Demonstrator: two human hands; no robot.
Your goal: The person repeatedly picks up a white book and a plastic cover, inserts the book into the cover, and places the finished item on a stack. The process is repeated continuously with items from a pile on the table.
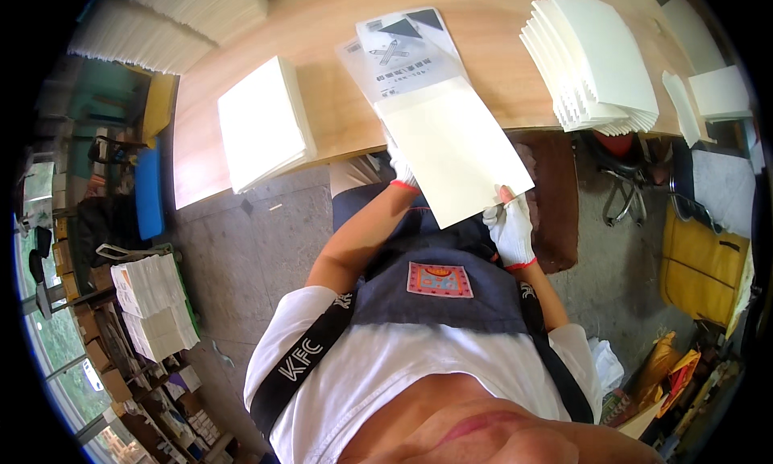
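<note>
A block of cream paper [451, 154] slants over the table's front edge, its far end at a clear printed plastic bag [394, 61]. I cannot tell how far the paper reaches into the bag. My left hand [400, 164], in a white knitted glove, holds the paper at its left edge; its fingers are mostly hidden beneath. At the near right corner my right hand [511, 229], gloved too, grips the paper, with the bare thumb tip on top and the fingers below.
On the wooden table [330, 101] a neat paper stack [262, 126] lies left and a fanned stack of paper blocks [600, 61] right. Large paper piles [173, 21] fill the far left. A wheeled stool [620, 174] stands below the right side, and bundled paper [157, 307] sits at left.
</note>
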